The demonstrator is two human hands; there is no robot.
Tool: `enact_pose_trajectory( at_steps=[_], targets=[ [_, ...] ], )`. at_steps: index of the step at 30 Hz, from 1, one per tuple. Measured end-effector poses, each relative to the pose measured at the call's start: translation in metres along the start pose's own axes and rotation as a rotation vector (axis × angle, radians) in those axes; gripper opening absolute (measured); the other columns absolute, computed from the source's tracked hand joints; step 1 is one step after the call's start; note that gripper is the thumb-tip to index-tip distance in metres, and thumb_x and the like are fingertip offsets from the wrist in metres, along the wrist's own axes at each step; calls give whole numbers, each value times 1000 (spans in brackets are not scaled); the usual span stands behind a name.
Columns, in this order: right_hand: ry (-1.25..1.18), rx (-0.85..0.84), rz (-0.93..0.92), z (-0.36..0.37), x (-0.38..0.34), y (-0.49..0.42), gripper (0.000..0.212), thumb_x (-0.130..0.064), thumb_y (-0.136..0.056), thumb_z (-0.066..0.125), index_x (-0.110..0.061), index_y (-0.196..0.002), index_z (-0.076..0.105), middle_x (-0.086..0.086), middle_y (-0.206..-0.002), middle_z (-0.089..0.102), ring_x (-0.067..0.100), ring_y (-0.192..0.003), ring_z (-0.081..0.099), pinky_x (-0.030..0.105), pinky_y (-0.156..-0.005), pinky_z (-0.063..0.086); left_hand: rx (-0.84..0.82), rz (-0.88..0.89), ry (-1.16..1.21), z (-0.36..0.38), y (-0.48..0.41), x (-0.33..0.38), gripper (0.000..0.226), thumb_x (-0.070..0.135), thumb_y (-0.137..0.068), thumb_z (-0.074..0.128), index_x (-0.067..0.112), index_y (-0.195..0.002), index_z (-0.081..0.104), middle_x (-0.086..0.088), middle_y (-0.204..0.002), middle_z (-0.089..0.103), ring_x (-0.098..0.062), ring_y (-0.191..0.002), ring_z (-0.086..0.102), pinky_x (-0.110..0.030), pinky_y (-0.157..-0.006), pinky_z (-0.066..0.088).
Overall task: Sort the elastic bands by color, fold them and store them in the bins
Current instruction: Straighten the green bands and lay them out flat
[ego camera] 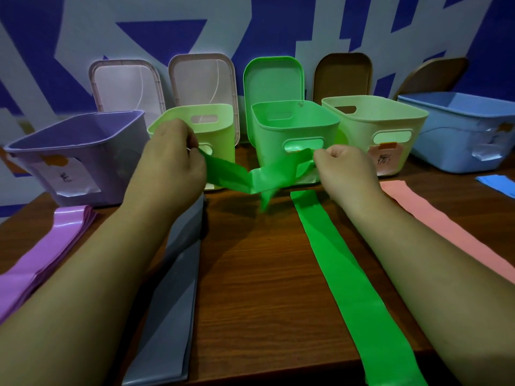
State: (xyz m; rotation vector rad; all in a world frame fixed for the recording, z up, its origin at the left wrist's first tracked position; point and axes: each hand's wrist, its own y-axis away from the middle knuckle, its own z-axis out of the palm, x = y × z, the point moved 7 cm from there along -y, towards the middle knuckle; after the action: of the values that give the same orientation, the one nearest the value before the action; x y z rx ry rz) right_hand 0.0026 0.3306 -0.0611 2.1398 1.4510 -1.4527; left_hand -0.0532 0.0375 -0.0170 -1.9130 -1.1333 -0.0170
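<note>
— Across the wooden table (250, 274), which group is largest?
— Five open bins stand in a row at your far edge. From left to right they are the purple bin (25, 168), the pale green bin (220, 129), the green bin (278, 129), the cream bin (359, 135) with a pink label, and the blue bin (451, 135). Lids lean upright against the wall behind them, and the green lid (273, 79) stands directly behind the green bin.
— And the flat stock?
— Bands lie lengthwise toward you. The purple stack (47, 246) is at your left. The grey stack (172, 296) is partly hidden by your left forearm. One green strip (342, 274) lies between your forearms, and a pink strip (446, 235) lies beside your right forearm. A blue piece (496, 183) sits at the right edge, near the blue bin.
— The hands?
— Your left hand (172, 160) is raised in front of the pale green bin, its fingers curled and pinching one end of the held green band (262, 176). Your right hand (345, 168) is closed like a fist below the green bin's handle slot and grips the other end.
— Where is that band?
— It spans the gap between your two hands, above the table and just in front of the green bin. It is creased at its middle, and a loose tail droops toward the wood.
</note>
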Motion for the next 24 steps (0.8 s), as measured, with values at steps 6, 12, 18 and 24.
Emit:
enact_pose_trajectory(
  at_steps=[6, 12, 18, 24],
  targets=[
    [15, -7, 16, -2, 1, 1, 37, -31, -100, 50, -7, -73, 53, 8, -66, 41, 25, -64, 41, 37, -61, 32, -106, -102, -216, 1, -6, -21, 12, 21, -92, 59, 10, -96, 55, -13, -105, 54, -35, -92, 56, -53, -81, 55],
    [-3, -129, -27, 15, -6, 6, 29, -32, -101, 56, -10, -91, 72, 3, -73, 62, 19, -68, 56, 32, -63, 44, -427, 276, -250, 36, 11, 15, 41, 1, -83, 66, 19, -119, 65, -4, -124, 53, -27, -121, 47, -48, -101, 48],
    [-20, -162, -30, 22, -4, 5, 26, -35, -101, 59, -14, -94, 74, -1, -70, 60, 18, -66, 57, 34, -64, 51, -775, 481, -119, 81, 43, 53, 38, 39, -96, 70, 35, -131, 57, 14, -124, 58, -5, -112, 53, -26, -95, 48],
    [-87, -144, -12, 23, 0, 2, 29, -37, -105, 59, -14, -97, 75, -4, -65, 57, 16, -58, 53, 30, -59, 45, -649, 409, -111, 94, 36, 47, 33, 41, -97, 68, 33, -128, 56, 11, -115, 65, -13, -103, 63, -42, -90, 56]
  ],
)
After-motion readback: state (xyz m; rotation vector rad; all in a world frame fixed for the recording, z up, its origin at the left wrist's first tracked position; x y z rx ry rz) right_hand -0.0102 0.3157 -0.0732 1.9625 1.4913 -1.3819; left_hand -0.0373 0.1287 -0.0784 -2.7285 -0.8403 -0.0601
